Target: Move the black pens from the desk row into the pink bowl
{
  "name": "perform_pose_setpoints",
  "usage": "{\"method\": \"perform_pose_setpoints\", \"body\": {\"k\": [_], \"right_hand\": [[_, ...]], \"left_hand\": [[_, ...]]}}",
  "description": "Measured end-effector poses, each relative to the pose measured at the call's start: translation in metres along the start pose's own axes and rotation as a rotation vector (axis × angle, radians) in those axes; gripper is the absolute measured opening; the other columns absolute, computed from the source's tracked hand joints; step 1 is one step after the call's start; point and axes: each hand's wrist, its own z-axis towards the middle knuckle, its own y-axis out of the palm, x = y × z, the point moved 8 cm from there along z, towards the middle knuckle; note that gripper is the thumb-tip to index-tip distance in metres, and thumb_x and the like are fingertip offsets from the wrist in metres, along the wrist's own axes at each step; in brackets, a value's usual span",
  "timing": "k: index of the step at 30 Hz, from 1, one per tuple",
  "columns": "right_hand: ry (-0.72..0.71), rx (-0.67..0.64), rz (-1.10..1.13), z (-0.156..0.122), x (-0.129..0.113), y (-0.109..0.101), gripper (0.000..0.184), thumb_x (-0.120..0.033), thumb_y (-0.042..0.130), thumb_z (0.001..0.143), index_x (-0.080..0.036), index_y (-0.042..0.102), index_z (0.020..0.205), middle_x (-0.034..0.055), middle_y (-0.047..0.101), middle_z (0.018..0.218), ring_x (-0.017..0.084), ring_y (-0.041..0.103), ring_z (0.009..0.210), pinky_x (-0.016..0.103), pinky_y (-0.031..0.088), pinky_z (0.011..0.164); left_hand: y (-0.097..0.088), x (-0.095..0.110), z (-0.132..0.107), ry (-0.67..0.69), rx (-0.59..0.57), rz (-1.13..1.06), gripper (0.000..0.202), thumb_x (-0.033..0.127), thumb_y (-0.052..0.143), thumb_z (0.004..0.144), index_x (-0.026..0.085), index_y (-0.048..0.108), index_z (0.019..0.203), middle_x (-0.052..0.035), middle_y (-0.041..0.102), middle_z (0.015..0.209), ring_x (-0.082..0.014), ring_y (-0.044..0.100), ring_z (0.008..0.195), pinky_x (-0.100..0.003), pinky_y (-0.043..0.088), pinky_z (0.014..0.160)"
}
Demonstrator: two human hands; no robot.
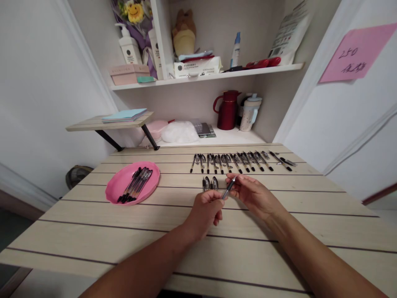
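Both hands (206,207) (252,194) hold pen (229,188); note (356,51) "250".

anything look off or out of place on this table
Nothing spilled or broken. The row of pens goes askew toward its right end, where the last pen lies slanted. Three loose caps sit apart near the held pen.

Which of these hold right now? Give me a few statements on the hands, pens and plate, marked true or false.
1. The left hand and right hand hold one pen between them. True.
2. The pink plate lies right of the hands. False: it lies left of them, with pens in it.
3. A row of pens lies on the table beyond the hands. True.
4. The red jug stands on the table. False: it stands on the shelf behind it.
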Motion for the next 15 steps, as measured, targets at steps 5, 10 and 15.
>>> {"method": "perform_pose_setpoints", "body": {"k": [5, 10, 15], "right_hand": [[-0.034, 0.017, -0.048, 0.0031, 0.0019, -0.0046, 0.021, -0.036, 0.068, 0.067, -0.019, 0.065, 0.078, 0.0028, 0.061, 0.074, 0.012, 0.052, 0.061, 0.027, 0.044, 0.058], [-0.102, 0.099, -0.136, 0.0034, -0.0015, -0.0095, 0.021, -0.038, 0.068, 0.068, -0.018, 0.061, 0.065, 0.0011, 0.058, 0.064, 0.01, 0.048, 0.057, 0.025, 0.043, 0.057], [-0.072, 0.042, -0.067, 0.0027, 0.0013, -0.0071, 0.026, -0.038, 0.066, 0.069, -0.021, 0.066, 0.089, 0.0051, 0.063, 0.087, 0.014, 0.054, 0.071, 0.029, 0.045, 0.065]], "left_hand": [[0.0016, 0.0001, -0.0002, 0.003, -0.014, -0.004, 0.018, 0.026, 0.055, 0.065, 0.014, 0.057, 0.079, 0.0066, 0.044, 0.041, -0.0048, 0.037, 0.034, -0.016, 0.027, 0.035], [0.0028, -0.0011, 0.0, 0.002, -0.022, -0.018, 0.021, 0.026, 0.054, 0.065, 0.014, 0.057, 0.083, 0.0059, 0.046, 0.042, -0.0059, 0.039, 0.036, -0.017, 0.03, 0.036], [0.0039, 0.0003, -0.001, 0.008, -0.028, -0.022, 0.021, 0.025, 0.054, 0.066, 0.013, 0.057, 0.083, 0.0056, 0.046, 0.042, -0.0061, 0.039, 0.036, -0.018, 0.03, 0.037]]}}
